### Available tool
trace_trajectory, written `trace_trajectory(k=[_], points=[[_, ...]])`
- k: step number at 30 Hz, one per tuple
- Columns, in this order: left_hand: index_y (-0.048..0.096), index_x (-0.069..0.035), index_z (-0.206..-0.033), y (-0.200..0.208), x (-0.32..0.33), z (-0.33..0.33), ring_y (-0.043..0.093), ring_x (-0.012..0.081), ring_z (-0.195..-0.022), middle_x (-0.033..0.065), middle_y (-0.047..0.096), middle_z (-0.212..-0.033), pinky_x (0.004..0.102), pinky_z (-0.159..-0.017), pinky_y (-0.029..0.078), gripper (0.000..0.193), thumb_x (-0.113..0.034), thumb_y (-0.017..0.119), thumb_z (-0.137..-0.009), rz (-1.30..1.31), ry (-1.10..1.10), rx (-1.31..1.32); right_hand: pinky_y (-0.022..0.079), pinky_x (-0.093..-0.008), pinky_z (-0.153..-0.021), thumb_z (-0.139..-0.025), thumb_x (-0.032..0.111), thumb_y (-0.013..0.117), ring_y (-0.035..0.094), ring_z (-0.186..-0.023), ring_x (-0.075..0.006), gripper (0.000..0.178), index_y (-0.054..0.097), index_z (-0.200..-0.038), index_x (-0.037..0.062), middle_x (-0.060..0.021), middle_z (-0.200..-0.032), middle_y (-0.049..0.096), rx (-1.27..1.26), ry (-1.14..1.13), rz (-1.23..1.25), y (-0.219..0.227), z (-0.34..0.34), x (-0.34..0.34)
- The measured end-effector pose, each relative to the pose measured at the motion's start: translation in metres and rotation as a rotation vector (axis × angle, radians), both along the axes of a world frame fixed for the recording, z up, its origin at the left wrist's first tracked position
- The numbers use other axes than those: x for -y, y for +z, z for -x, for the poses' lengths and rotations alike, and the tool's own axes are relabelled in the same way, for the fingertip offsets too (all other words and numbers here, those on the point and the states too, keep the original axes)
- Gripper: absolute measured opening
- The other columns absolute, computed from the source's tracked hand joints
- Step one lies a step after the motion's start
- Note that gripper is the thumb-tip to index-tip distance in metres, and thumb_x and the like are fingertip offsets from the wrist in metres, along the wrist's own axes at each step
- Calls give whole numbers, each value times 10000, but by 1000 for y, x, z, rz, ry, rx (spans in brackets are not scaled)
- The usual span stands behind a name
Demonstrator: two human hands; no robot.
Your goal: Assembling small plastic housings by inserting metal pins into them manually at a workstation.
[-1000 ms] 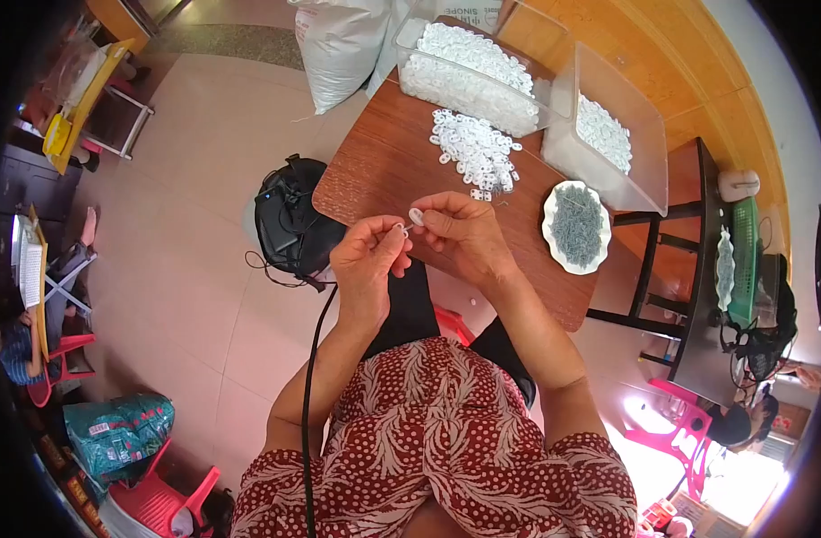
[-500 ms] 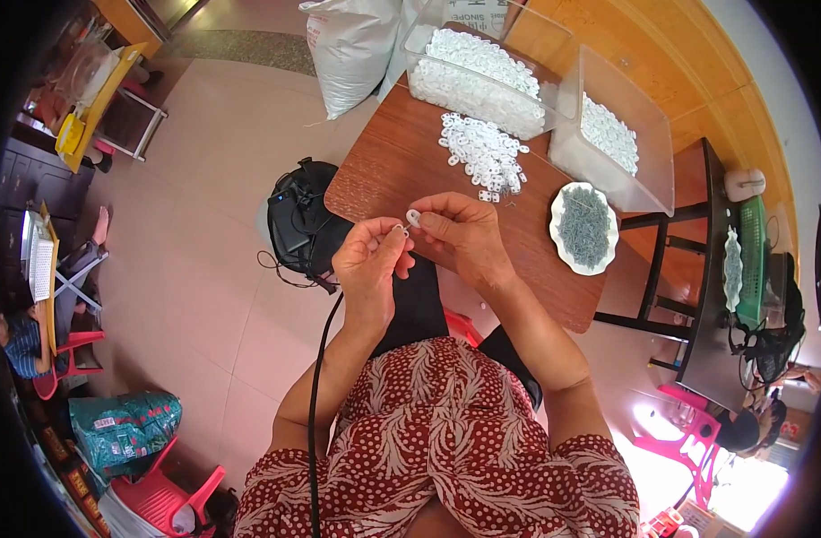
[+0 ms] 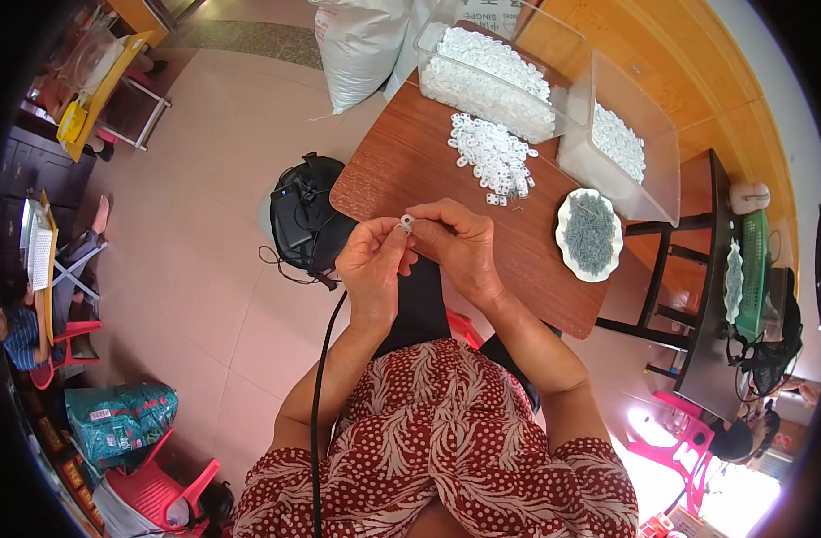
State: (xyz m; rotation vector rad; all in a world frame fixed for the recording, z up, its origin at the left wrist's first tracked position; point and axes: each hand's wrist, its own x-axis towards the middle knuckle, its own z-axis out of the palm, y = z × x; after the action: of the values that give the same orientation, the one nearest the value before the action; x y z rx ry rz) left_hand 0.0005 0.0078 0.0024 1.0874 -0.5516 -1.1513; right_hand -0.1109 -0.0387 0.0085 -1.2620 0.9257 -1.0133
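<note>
My left hand (image 3: pixel 369 273) and my right hand (image 3: pixel 460 249) meet in front of my lap, near the table's front left corner. Both are closed in a pinch. Between the fingertips is a small white plastic piece (image 3: pixel 407 219) with a hole; how much of it each hand grips is partly hidden by the fingers. On the brown table (image 3: pixel 401 157) lies a loose pile of similar white plastic pieces (image 3: pixel 489 154). To its right stands a white scalloped dish (image 3: pixel 616 255) full of thin grey metal pins (image 3: pixel 589 231).
Two clear bins, one at the back (image 3: pixel 482 103) and one at the right (image 3: pixel 666 179), hold more white pieces. A black bag (image 3: pixel 303 215) with cables is left of the table. White sacks (image 3: pixel 361 54) stand behind. A black cable (image 3: pixel 319 394) runs beside my left arm.
My fingertips have come closer together. The white piece in my right fingers has moved slightly left, up against my left fingertips. The view has shifted a little.
</note>
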Motion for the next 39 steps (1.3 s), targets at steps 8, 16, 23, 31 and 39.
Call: trace_trajectory(k=[8, 16, 23, 31, 39], points=[[575, 34, -953, 0, 0, -2, 587, 126, -593, 94, 628, -784, 213, -481, 446, 131, -66, 593, -870, 18, -20, -23, 494, -221, -672, -822, -54, 579, 572, -784, -88, 136, 645, -938, -29, -33, -853, 577, -111, -13, 125, -7, -1, -1], [571, 44, -1001, 0, 0, -10, 608, 158, -617, 107, 633, -808, 240, -501, 469, 164, -49, 579, -866, 29, -81, 15, 495, -222, -655, -823, -41, 585, 574, -765, -92, 126, 644, -934, -30, -34, -857, 581, -91, 19, 120, -10, -2, 3], [540, 60, -1104, 4, -1, -18, 602, 142, -640, 96, 629, -804, 226, -520, 458, 228, 12, 506, -884, 10, -116, 17, 494, -220, -648, -839, -50, 555, 556, -750, -71, 108, 618, -923, -27, -35, -842, 614, -13, 61, -47, -3, -8, 3], [536, 66, -1140, 4, -2, -22, 600, 145, -641, 95, 627, -821, 230, -528, 467, 261, 24, 502, -885, 40, -110, 53, 487, -218, -627, -833, -59, 548, 551, -738, -69, 103, 626, -896, -34, -20, -820, 595, 14, 66, 43, -2, -14, 7], [555, 77, -1119, -1, -3, -24, 603, 146, -623, 86, 619, -787, 245, -509, 484, 262, 12, 524, -867, 72, -50, 59, 469, -236, -606, -787, -89, 578, 547, -712, -108, 175, 624, -924, 10, -56, -809, 573, -49, 24, 224, -15, -22, 1]])
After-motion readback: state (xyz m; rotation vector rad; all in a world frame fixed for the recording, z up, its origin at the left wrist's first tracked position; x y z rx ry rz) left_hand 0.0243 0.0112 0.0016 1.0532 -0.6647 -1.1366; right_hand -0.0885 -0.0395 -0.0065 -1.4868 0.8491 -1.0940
